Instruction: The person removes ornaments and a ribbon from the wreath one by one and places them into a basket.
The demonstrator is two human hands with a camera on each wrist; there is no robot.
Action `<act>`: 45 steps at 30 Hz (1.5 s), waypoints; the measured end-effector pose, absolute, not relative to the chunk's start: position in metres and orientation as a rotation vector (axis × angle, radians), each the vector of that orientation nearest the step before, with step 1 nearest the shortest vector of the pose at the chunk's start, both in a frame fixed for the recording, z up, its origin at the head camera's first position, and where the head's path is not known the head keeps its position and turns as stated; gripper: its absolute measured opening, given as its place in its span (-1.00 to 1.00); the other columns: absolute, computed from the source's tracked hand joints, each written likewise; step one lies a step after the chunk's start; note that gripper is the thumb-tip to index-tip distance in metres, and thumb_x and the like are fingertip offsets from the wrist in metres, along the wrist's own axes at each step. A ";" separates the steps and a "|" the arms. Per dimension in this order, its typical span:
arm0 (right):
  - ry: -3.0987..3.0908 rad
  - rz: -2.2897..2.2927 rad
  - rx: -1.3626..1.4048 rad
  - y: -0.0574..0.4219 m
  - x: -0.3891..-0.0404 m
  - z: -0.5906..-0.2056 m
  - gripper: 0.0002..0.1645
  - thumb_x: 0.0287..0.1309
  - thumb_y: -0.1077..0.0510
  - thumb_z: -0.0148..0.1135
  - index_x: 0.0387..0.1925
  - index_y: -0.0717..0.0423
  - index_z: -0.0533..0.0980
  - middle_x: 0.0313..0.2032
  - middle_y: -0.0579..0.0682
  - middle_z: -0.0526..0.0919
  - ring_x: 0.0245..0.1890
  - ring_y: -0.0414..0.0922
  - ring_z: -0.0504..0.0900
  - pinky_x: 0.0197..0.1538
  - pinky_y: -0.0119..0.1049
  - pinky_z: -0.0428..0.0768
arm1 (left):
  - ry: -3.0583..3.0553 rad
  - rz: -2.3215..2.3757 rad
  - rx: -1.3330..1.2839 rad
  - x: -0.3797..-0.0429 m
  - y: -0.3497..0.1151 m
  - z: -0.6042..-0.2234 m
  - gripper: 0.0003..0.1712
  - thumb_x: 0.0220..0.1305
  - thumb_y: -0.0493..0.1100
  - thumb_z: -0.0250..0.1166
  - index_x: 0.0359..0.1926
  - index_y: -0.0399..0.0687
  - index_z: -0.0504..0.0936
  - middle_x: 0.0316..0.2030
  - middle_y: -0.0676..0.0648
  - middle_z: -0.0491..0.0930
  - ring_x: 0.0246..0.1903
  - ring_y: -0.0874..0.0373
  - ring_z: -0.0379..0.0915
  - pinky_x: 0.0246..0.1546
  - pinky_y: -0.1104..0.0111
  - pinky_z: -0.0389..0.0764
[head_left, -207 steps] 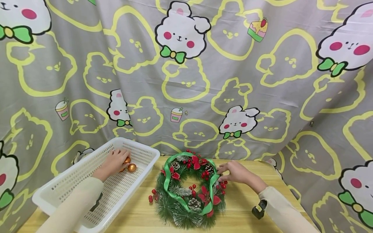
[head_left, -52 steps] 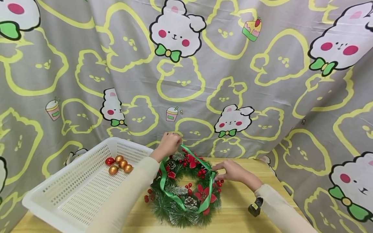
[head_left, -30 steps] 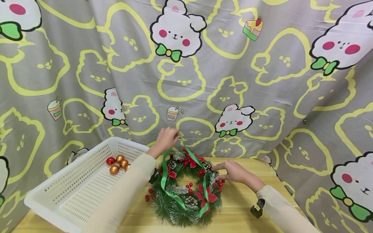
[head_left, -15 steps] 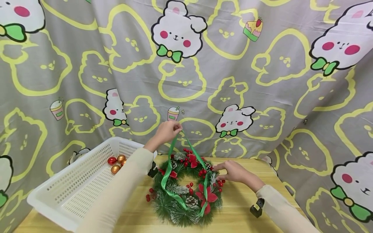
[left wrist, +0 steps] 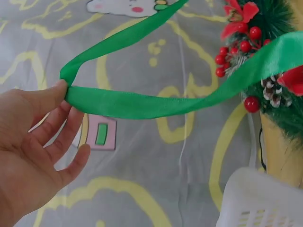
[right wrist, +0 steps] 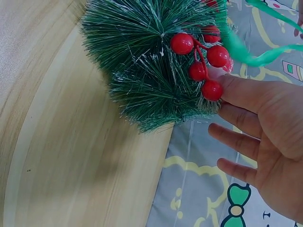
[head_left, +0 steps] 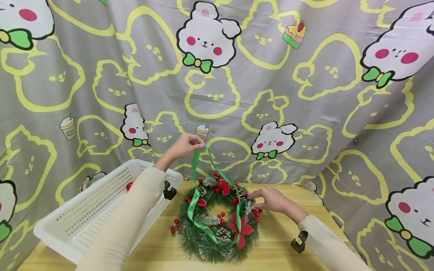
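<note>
In the head view a green Christmas wreath (head_left: 194, 241) with red flowers, berries and pinecones lies on the table. My left hand (head_left: 184, 146) is raised behind and above it, pinching a green ribbon (left wrist: 137, 105) between thumb and fingertips. From there the ribbon hangs in two strands onto the wreath's left and right sides. My right hand (head_left: 272, 199) holds the wreath's right edge between thumb and forefinger. In the right wrist view the thumb sits beside red berries (right wrist: 198, 71), and the other fingers are spread.
A white perforated plastic basket (head_left: 64, 214) stands on the left of the wooden table (head_left: 278, 248). One red ball (head_left: 129, 186) shows in it; my left sleeve covers much of its inside. A patterned cloth (head_left: 223, 94) hangs behind the table.
My left hand left the basket and took hold of the ribbon, lifting it off the wreath's top, then up and to the left. The right hand stayed at the wreath's edge.
</note>
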State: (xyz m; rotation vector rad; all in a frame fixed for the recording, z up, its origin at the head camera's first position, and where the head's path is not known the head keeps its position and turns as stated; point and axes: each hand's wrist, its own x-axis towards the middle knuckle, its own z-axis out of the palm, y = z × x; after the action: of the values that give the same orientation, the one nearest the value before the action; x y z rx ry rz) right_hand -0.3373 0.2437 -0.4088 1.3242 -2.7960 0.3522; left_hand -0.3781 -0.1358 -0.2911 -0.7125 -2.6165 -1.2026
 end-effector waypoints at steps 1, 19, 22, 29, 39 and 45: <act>-2.797 0.351 1.323 0.244 -0.338 -0.409 -0.57 0.20 0.02 0.44 0.06 0.12 0.71 0.04 0.07 0.77 0.10 0.10 0.72 0.08 0.03 0.66 | -2.608 -1.202 -0.712 -0.377 -0.140 -0.290 -0.78 0.45 -0.25 0.25 -0.05 -0.33 0.71 -0.16 -0.28 0.72 -0.19 -0.06 0.64 -0.10 0.22 0.60; -2.776 0.350 1.329 0.244 -0.338 -0.411 -0.59 0.19 0.02 0.45 0.03 0.10 0.72 0.02 0.06 0.78 0.07 0.10 0.73 0.05 0.02 0.67 | -2.552 -1.169 -0.552 -0.357 -0.201 -0.271 -0.78 0.45 -0.21 0.26 -0.07 -0.28 0.73 -0.19 -0.26 0.74 -0.17 0.00 0.67 -0.02 0.19 0.60; -2.779 0.354 1.332 0.244 -0.338 -0.412 -0.59 0.19 0.02 0.45 0.04 0.11 0.72 0.02 0.07 0.78 0.07 0.10 0.73 0.06 0.02 0.67 | -2.541 -1.133 -0.533 -0.353 -0.209 -0.265 -0.77 0.45 -0.19 0.26 -0.07 -0.28 0.72 -0.19 -0.25 0.73 -0.24 0.15 0.63 -0.12 0.34 0.57; -2.778 0.363 1.324 0.243 -0.337 -0.409 -0.60 0.18 0.03 0.46 0.02 0.12 0.72 0.01 0.07 0.78 0.06 0.09 0.74 0.05 0.03 0.67 | -2.479 -1.140 -0.504 -0.339 -0.225 -0.250 -0.75 0.46 -0.18 0.26 -0.07 -0.31 0.72 -0.16 -0.31 0.72 -0.32 0.30 0.60 -0.25 0.50 0.53; -2.767 0.360 1.329 0.242 -0.337 -0.413 -0.60 0.18 0.02 0.45 0.03 0.09 0.72 0.01 0.05 0.78 0.05 0.07 0.74 0.05 0.01 0.67 | -2.419 -1.123 -0.407 -0.323 -0.247 -0.236 -0.67 0.48 -0.07 0.24 0.01 -0.24 0.70 -0.15 -0.19 0.74 -0.31 0.48 0.54 -0.19 0.50 0.48; -2.769 0.371 1.318 0.243 -0.338 -0.412 -0.60 0.18 0.02 0.46 0.02 0.10 0.73 0.00 0.06 0.79 0.05 0.09 0.74 0.04 0.02 0.67 | -2.335 -1.169 -0.404 -0.315 -0.260 -0.224 -0.66 0.47 -0.10 0.25 0.01 -0.30 0.69 -0.30 0.15 0.73 -0.37 0.49 0.55 -0.28 0.58 0.49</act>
State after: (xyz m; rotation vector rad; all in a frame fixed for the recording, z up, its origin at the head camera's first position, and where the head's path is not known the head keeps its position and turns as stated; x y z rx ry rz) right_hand -0.3376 0.2429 -0.4121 1.3176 -2.7688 0.3709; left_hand -0.3152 -0.2602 -0.2243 -0.4040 -2.3353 -1.1687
